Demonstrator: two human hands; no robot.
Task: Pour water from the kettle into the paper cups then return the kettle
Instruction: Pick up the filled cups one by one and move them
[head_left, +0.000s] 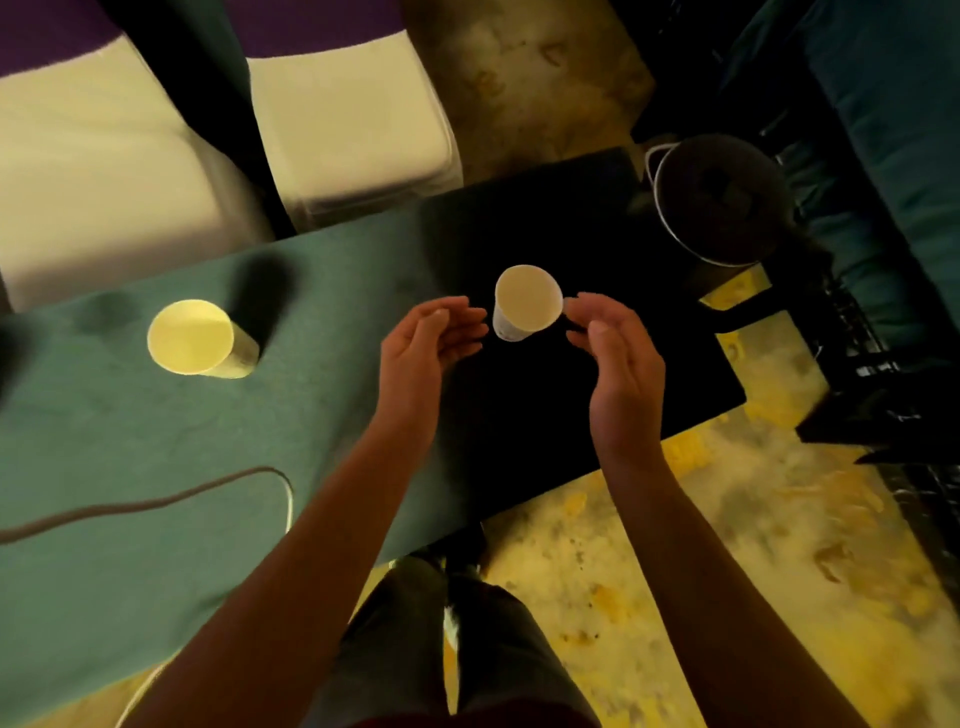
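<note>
Two paper cups stand upright on the table. One paper cup (527, 304) sits on the dark shaded part, between my hands. My left hand (428, 343) is just left of it, fingers apart, not touching. My right hand (615, 358) is just right of it, fingers apart, fingertips close to the rim. The other paper cup (195, 338) stands alone on the green cloth at the left. The kettle (722, 200), dark with a metal rim, sits at the table's far right corner, beyond both hands.
The green-clothed table (130, 441) carries a grey cable (156, 501) near its front edge. Two white-covered chairs (343, 135) stand behind the table. A dark crate (862, 364) and teal fabric (893, 104) are at the right. My legs stand on yellow patterned floor (727, 571).
</note>
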